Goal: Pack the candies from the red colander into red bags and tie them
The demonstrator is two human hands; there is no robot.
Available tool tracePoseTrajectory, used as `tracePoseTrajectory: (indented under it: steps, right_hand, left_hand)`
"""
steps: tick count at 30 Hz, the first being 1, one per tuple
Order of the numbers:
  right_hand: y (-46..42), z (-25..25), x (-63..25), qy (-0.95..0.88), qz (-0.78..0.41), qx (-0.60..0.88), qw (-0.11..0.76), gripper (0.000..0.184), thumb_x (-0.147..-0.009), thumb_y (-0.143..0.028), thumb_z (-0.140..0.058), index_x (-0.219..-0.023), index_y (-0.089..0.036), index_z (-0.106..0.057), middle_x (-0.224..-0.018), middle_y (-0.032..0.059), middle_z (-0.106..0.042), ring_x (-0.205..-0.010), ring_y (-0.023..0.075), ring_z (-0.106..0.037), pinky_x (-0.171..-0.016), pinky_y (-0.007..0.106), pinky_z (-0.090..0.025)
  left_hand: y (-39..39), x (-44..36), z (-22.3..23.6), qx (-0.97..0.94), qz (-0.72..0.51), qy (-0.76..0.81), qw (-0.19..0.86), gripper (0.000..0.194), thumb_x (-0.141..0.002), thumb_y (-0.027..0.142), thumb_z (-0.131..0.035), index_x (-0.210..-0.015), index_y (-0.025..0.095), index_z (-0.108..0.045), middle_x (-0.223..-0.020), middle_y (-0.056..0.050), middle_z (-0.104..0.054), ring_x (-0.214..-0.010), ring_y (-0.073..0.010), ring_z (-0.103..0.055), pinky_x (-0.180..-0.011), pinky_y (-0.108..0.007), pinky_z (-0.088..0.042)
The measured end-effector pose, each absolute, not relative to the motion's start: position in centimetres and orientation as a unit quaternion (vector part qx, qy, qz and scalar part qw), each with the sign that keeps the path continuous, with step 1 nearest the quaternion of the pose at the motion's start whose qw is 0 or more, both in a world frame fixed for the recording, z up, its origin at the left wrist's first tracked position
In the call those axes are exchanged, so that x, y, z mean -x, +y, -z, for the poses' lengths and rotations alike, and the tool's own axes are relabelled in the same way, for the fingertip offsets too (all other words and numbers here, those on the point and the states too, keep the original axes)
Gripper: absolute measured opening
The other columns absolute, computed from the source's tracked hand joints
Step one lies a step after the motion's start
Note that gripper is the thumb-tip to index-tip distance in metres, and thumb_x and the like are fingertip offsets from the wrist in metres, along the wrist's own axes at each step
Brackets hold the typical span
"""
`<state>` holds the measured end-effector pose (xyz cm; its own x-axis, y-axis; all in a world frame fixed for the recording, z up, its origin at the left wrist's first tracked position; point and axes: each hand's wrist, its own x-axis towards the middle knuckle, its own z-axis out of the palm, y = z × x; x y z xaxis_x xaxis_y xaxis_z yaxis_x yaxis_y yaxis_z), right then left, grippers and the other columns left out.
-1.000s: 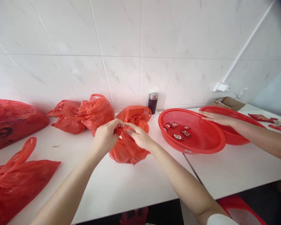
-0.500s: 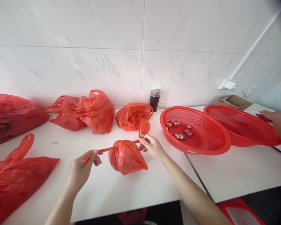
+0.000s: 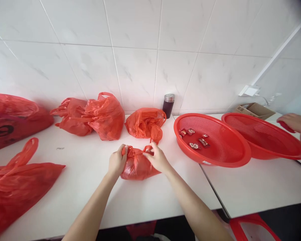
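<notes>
A small red plastic bag (image 3: 137, 169), bunched at the top, rests on the white table (image 3: 130, 207) in front of me. My left hand (image 3: 118, 160) is closed on the bag's left handle, thumb uppermost. On the other side, my right hand (image 3: 156, 156) pinches the right handle close to the bunched neck. What the bag contains is hidden by the plastic. Just behind it lies a crumpled red plastic bag (image 3: 142, 122), its loose end near my right fingers.
Two red plastic baskets (image 3: 190, 154) stand at right; wrapped candies (image 3: 195, 146) lie in the nearer one. Another person's hand (image 3: 294, 123) holds something red beyond them. A dark flask (image 3: 168, 106) and cardboard box (image 3: 256, 110) stand near the wall. More red bags (image 3: 105, 117) sit at left.
Both hands have come closer together over the bag. The handles, stretched out sideways before, are now gathered close to its neck. The other person's hand has lifted slightly.
</notes>
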<state>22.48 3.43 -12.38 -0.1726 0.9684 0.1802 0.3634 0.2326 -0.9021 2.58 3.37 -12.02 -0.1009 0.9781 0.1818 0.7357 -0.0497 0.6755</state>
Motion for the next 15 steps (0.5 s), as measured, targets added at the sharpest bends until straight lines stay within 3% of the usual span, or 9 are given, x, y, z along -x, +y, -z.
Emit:
tracePoseTrajectory:
  steps: [6,11,15]
  right_hand:
    - [6.6,14.1,-24.8,-0.675,-0.319,0.544,0.382,0.013,-0.086,-0.035,-0.049,-0.085,-0.024,-0.042,-0.077,-0.0028,-0.059,-0.071,0.0152,-0.059,-0.063,0.025,-0.044]
    - [8.2,16.1,-24.5,-0.701,-0.231,0.586,0.335,0.010,-0.084,-0.024,-0.050,-0.093,-0.025,-0.049,-0.082,-0.0006,-0.063,-0.073,0.0179,-0.058,-0.066,0.027,-0.038]
    - [8.7,17.1,-24.6,-0.724,-0.183,0.589,0.310,0.011,-0.087,-0.022,-0.047,-0.097,-0.025,-0.050,-0.091,0.0014,-0.066,-0.080,0.0188,-0.060,-0.068,0.027,-0.038]
  left_hand:
    - [4.8,-1.8,11.7,-0.649,-0.220,0.710,0.163,0.041,-0.095,0.046,-0.024,-0.077,0.025,-0.054,-0.071,-0.005,-0.067,-0.068,-0.0233,-0.062,-0.062,-0.030,-0.041]
    - [7.4,-2.2,12.7,-0.653,-0.122,0.735,0.132,0.043,-0.095,0.043,-0.027,-0.095,0.022,-0.064,-0.089,-0.012,-0.071,-0.079,-0.0266,-0.066,-0.068,-0.036,-0.046]
    - [8.9,-2.2,13.5,-0.665,-0.073,0.736,0.105,0.046,-0.097,0.047,-0.032,-0.108,0.015,-0.063,-0.091,-0.011,-0.070,-0.080,-0.0220,-0.066,-0.077,-0.041,-0.048]
